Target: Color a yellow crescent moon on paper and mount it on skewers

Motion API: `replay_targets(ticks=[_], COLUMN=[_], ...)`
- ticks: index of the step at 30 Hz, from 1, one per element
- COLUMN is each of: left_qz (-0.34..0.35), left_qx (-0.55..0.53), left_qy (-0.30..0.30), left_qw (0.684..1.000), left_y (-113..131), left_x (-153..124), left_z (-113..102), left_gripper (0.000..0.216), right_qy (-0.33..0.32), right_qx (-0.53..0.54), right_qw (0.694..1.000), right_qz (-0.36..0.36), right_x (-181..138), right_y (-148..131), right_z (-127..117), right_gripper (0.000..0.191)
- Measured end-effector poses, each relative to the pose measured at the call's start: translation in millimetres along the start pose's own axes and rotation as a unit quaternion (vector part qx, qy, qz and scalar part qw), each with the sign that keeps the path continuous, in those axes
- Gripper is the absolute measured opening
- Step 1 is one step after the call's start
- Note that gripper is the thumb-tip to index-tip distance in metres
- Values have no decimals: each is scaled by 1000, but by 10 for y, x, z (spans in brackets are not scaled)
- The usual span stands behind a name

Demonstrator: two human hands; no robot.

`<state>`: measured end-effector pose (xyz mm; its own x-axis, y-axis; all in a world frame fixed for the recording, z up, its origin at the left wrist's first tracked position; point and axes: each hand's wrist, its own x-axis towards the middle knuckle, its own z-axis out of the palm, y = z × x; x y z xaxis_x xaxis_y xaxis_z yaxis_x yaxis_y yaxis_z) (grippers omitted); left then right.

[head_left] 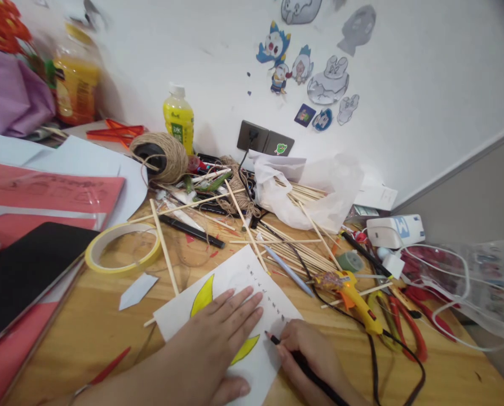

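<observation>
My left hand (pixel 212 332) lies flat, fingers stretched out, on a white sheet of paper (pixel 235 270) that carries a yellow crescent shape (pixel 203 294) and a column of small handwriting. My right hand (pixel 309 352) is closed around a black pen (pixel 303 365). The pen's tip touches the sheet at the lower end of the writing. The sheet rests on the wooden table (pixel 87 332).
A yellow glue gun (pixel 353 293), red-handled pliers (pixel 408 324) and cables lie right of the hands. Bamboo sticks (pixel 294 248), a twine ball (pixel 163 155), a tape roll (pixel 123 248), a yellow bottle (pixel 178 118), a white plastic bag (pixel 315 186) and red paper (pixel 49 192) crowd the table.
</observation>
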<state>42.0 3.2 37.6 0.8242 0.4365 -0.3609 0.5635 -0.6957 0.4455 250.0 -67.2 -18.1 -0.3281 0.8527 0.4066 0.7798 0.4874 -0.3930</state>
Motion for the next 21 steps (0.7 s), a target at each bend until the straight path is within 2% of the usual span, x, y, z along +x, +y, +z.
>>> replay_targets(ticks=[3, 6, 11, 15, 18, 21], left_qz=[-1, -3, 24, 25, 35, 31], left_qx=[2, 7, -2, -4, -6, 2], left_qy=[-9, 2, 54, 63, 82, 64], left_qw=[1000, 1000, 998, 998, 996, 997], left_y=[13, 5, -39, -62, -81, -80], left_x=[-1, -1, 6, 9, 12, 9], left_z=[-22, -15, 58, 111, 139, 138], left_gripper=[71, 69, 70, 67, 70, 70], right_qy=[3, -13, -14, -24, -30, -30], right_qx=[0, 48, 37, 75, 109, 88], right_qw=[1000, 998, 999, 997, 994, 996], right_qz=[-15, -44, -1, -21, -5, 9], right_x=[14, 44, 42, 31, 41, 54], right_y=[1, -12, -18, -4, -3, -10], right_z=[2, -12, -38, -42, -47, -55], right_gripper=[29, 31, 30, 28, 30, 29])
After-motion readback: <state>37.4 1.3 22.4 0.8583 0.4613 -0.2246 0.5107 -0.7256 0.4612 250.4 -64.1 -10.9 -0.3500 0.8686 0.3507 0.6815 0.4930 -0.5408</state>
